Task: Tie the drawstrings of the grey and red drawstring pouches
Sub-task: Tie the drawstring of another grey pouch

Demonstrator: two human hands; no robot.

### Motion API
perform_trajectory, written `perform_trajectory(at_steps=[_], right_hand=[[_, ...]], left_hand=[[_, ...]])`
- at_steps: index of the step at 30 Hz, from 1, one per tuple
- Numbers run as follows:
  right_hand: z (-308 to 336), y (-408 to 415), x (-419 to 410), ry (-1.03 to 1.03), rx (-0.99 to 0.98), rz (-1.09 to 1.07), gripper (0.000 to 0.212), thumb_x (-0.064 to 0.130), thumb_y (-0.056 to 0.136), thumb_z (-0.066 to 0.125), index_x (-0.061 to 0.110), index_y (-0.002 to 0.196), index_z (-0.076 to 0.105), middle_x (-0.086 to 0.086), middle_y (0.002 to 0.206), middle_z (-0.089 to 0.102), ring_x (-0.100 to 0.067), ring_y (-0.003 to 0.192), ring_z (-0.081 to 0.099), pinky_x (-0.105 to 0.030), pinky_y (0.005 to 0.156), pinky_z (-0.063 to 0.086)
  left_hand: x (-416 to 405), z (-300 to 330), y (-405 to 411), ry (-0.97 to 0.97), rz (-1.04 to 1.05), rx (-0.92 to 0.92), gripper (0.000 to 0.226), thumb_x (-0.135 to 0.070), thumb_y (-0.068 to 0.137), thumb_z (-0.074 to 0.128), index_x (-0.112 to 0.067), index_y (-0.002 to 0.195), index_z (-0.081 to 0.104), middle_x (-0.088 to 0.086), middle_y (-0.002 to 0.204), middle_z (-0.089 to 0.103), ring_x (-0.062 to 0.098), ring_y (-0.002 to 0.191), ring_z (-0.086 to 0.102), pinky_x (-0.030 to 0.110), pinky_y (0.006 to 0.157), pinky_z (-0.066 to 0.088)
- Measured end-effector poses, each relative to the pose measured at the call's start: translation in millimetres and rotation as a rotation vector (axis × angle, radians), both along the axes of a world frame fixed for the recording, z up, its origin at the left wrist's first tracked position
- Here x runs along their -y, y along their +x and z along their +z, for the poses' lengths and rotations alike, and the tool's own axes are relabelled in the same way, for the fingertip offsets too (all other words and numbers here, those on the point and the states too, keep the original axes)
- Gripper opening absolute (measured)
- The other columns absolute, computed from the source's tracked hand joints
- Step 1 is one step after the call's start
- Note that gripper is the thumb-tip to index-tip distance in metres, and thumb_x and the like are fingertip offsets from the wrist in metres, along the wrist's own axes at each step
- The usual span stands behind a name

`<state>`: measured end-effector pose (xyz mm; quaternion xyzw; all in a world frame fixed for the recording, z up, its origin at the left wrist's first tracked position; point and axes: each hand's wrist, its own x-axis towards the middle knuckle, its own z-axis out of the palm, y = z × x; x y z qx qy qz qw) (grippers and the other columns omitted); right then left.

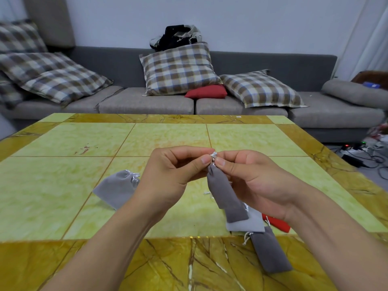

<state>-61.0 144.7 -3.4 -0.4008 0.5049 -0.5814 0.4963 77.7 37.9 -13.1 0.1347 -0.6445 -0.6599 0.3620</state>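
Worktop (69, 143): lying in front of a grey sofa (273, 64).
Checked cushions (178, 68): leaning along the sofa.
Red cushion (206, 91): lying between two checked cushions.
Cables (357, 154): trailing on the floor at the right.

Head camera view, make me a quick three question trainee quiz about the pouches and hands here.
1. True or false: the dark grey pouch lies flat on the table.
2. Which hands pinch its drawstring? A) left only B) right only C) both
3. What colour is the pouch partly hidden under the right forearm?

Key:
1. False. It hangs from the left hand and right hand, above the table.
2. C.
3. Red: the red pouch lies beside the pale grey pouch.
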Motion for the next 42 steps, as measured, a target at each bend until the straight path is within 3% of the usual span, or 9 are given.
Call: perform_trajectory(at_steps=[4, 8, 11, 18, 23, 27, 32, 36, 42], right_hand=[[-2.1, -0.6, 1.1, 0.007, -0.046, -0.01, 0.039, 0.02, 0.094, 0.055, -0.012, 0.115, 0.059, -0.012, 0.089, 0.061, -0.015, 0.073, 0.057, -0.033, 0.076, 0.044], [0.1, -1.0, -0.3, -0.006, -0.268, -0.084, 0.023, 0.019, 0.1, 0.053, 0.002, 0.1, 0.069, -0.01, 0.085, 0.065, -0.026, 0.081, 0.056, -0.042, 0.081, 0.042], [-0.3, 1.2, 0.5, -0.031, -0.337, -0.121, 0.03, 0.024, 0.098, 0.057, -0.003, 0.098, 0.068, -0.013, 0.084, 0.066, -0.03, 0.084, 0.056, -0.042, 0.079, 0.043], [-3.1, 5.1, 3.5, -0.012, -0.093, -0.102, 0.021, 0.018, 0.096, 0.055, 0.004, 0.092, 0.069, -0.011, 0.08, 0.064, -0.024, 0.076, 0.057, -0.047, 0.085, 0.038], [-0.4, 6.3, 3.9, 0.013, 0.026, -0.082, 0.016, 0.016, 0.093, 0.056, 0.005, 0.084, 0.065, -0.008, 0.073, 0.062, -0.016, 0.062, 0.056, -0.04, 0.078, 0.04], [-1.1, 5.9, 4.8, 0.061, 0.095, -0.119, 0.013, 0.01, 0.093, 0.056, 0.005, 0.083, 0.064, -0.006, 0.069, 0.06, -0.018, 0.065, 0.053, -0.043, 0.085, 0.04], [0.8, 9.6, 4.4, 0.134, 0.23, -0.219, 0.003, 0.004, 0.086, 0.059, 0.003, 0.087, 0.062, -0.005, 0.067, 0.056, -0.012, 0.057, 0.049, -0.021, 0.053, 0.042], [2.3, 10.7, 3.5, 0.192, 0.296, -0.272, 0.004, 0.002, 0.084, 0.062, 0.003, 0.08, 0.062, -0.005, 0.064, 0.055, -0.012, 0.053, 0.047, -0.021, 0.05, 0.042], [13.1, 10.3, -1.5, 0.199, 0.481, -0.263, 0.018, 0.002, 0.081, 0.059, 0.002, 0.064, 0.066, -0.008, 0.063, 0.057, -0.013, 0.052, 0.049, -0.018, 0.048, 0.043]], left_hand=[[-1.3, -0.2, -1.0, -0.064, 0.061, -0.034, 0.015, -0.001, 0.078, 0.071, -0.004, 0.092, 0.073, 0.011, 0.084, 0.077, 0.018, 0.077, 0.074, 0.023, 0.069, 0.057], [2.8, -4.3, -0.4, -0.265, 0.169, 0.023, 0.01, -0.003, 0.078, 0.077, -0.01, 0.082, 0.072, 0.007, 0.077, 0.075, 0.022, 0.072, 0.072, 0.031, 0.066, 0.059], [2.6, -4.1, 0.7, -0.378, 0.231, 0.087, 0.008, -0.007, 0.079, 0.079, -0.013, 0.081, 0.074, 0.0, 0.075, 0.075, 0.018, 0.073, 0.072, 0.031, 0.067, 0.061], [3.7, 2.2, 3.3, -0.397, 0.178, 0.061, 0.011, -0.005, 0.077, 0.078, -0.014, 0.08, 0.073, -0.001, 0.076, 0.075, 0.013, 0.073, 0.072, 0.024, 0.067, 0.058], [4.1, 5.1, 7.1, -0.613, 0.208, 0.08, 0.015, -0.002, 0.079, 0.076, -0.016, 0.081, 0.075, -0.008, 0.074, 0.073, 0.005, 0.075, 0.071, 0.019, 0.066, 0.057], [7.6, 6.2, 8.0, -0.95, 0.285, 0.084, 0.012, -0.005, 0.08, 0.077, -0.016, 0.085, 0.078, -0.012, 0.077, 0.072, 0.001, 0.077, 0.068, 0.015, 0.065, 0.055], [11.4, 4.6, 10.1, -1.278, 0.25, 0.121, 0.012, -0.014, 0.086, 0.066, -0.014, 0.087, 0.077, -0.004, 0.082, 0.073, 0.007, 0.075, 0.064, 0.03, 0.062, 0.052], [6.0, 9.4, 12.5, -1.399, 0.195, 0.159, 0.025, -0.02, 0.09, 0.054, -0.013, 0.089, 0.078, 0.0, 0.083, 0.073, 0.017, 0.071, 0.069, 0.032, 0.053, 0.055], [3.2, 3.6, 8.6, -1.349, 0.31, 0.108, 0.012, -0.01, 0.09, 0.064, -0.01, 0.096, 0.074, 0.001, 0.093, 0.071, 0.021, 0.076, 0.068, 0.036, 0.06, 0.055]])
